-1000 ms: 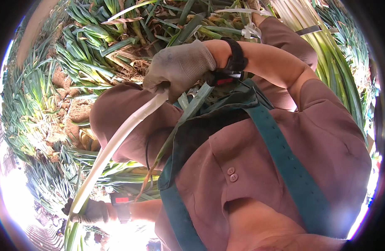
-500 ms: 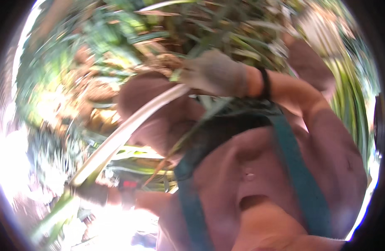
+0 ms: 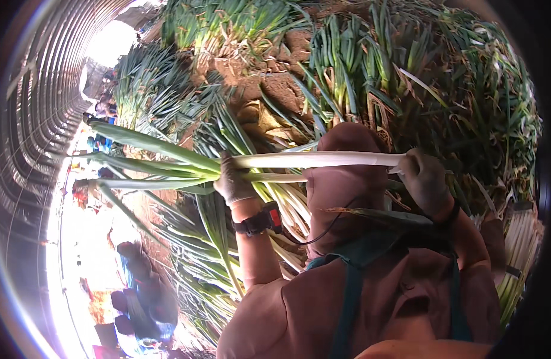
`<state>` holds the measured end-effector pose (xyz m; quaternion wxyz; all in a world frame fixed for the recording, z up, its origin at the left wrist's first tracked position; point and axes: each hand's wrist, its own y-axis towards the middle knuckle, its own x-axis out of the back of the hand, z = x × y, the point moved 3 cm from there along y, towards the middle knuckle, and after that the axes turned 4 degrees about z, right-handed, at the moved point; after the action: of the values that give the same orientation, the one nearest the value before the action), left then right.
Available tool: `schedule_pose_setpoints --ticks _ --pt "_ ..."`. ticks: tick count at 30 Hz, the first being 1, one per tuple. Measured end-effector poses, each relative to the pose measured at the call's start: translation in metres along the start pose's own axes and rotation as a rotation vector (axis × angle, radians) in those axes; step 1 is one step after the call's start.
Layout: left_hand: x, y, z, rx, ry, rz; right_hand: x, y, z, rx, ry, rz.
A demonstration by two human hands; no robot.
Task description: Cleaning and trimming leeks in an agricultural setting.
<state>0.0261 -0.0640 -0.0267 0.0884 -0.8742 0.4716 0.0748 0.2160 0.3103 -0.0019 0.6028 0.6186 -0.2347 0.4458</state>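
A long green onion (image 3: pixel 317 159) with a thick white shank lies nearly level in front of my lap. My gloved left hand (image 3: pixel 232 179) is closed round it where the white turns to green, and its green leaves (image 3: pixel 161 152) fan out to the left. Below the shank a thinner pale strip (image 3: pixel 275 178) also runs out from the left hand; whether it is a peeled layer or a second stalk I cannot tell. At the white end, my gloved right hand (image 3: pixel 424 182) is closed on the shank, its fingertips partly hidden.
Loose green onions (image 3: pixel 191 263) lie piled at my left. More stand in bunches (image 3: pixel 341 66) ahead on brown soil (image 3: pixel 257 90). A tied bundle (image 3: pixel 519 239) is at the right. A ribbed tunnel wall (image 3: pixel 42 90) and a seated person (image 3: pixel 143 287) appear at far left.
The onion has gone from a steep slant to nearly level. The view has swung and sharpened. Both hands still grip the onion, now at about the same height.
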Motion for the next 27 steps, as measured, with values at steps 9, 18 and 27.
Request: schedule_pose_setpoints --ticks 9,18,27 --pt "-0.011 -0.01 0.018 0.149 -0.098 -0.026 0.017 0.019 0.001 0.046 -0.167 0.149" --pt "-0.004 0.008 0.034 0.108 -0.299 0.058 0.064 0.014 -0.044 -0.165 -0.659 0.218" --pt "-0.02 0.102 -0.02 0.19 -0.648 0.641 0.098 0.027 -0.052 -0.165 0.117 0.128"
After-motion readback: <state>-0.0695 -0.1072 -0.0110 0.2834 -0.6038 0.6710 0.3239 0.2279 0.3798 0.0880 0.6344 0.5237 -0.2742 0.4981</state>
